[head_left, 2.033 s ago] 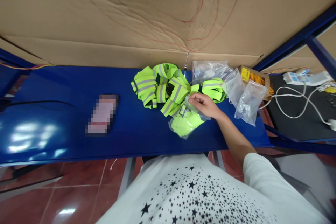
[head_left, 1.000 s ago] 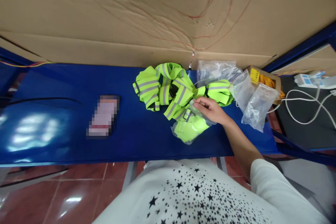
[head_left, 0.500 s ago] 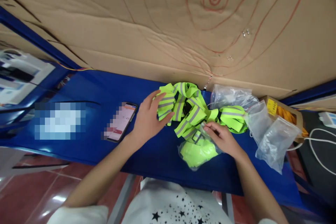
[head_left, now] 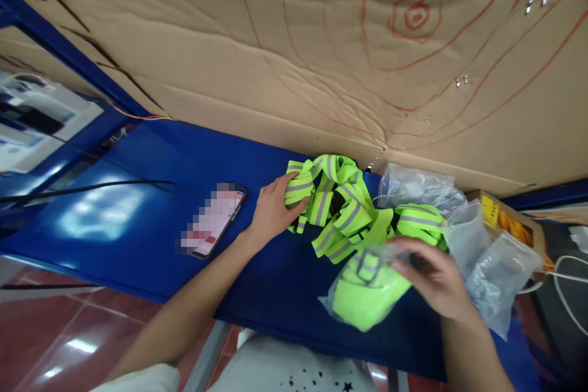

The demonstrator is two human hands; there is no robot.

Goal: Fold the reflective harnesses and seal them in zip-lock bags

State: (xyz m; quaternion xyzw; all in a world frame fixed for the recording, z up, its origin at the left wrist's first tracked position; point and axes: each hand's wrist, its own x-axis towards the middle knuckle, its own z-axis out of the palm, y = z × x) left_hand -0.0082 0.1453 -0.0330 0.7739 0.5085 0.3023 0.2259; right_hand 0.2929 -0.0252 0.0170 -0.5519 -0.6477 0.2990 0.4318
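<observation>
L hand grips L end of hi-vis reflective straps piled roughly L-to-R across worktop, R hand pinching bagged hi-vis strap just in front.

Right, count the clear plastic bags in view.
4 distinguishable: a filled bag in the right hand, a rear bag near the cardboard wall, and, farther right, a middle bag overlapped by a front bag. More may be hidden.
</observation>
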